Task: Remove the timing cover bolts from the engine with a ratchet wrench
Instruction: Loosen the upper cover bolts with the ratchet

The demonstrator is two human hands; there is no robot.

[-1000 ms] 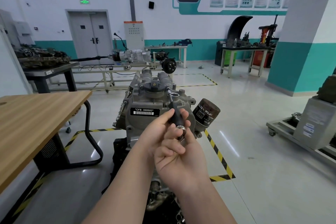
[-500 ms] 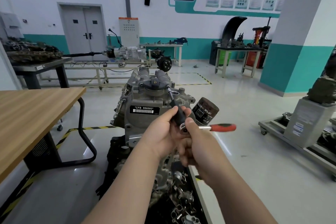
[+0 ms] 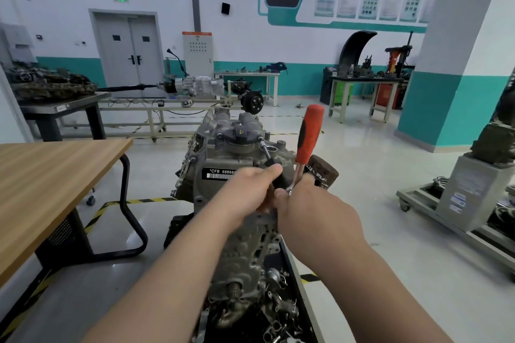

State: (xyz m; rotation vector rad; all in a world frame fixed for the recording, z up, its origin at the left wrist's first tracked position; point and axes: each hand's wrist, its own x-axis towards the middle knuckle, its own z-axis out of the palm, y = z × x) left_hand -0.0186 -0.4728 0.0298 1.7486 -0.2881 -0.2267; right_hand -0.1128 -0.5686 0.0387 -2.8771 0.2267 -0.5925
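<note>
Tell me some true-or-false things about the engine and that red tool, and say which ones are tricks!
1. The ratchet wrench has a red handle. True.
2. Its handle points down at the floor. False: it points upward.
3. The left hand and the right hand both hold the wrench. True.
4. The wooden table stands to the right of the engine. False: it stands to the left.

One engine (image 3: 223, 153), one ratchet wrench (image 3: 309, 133), two hands (image 3: 245, 198) (image 3: 315, 209), one wooden table (image 3: 50, 172)
</note>
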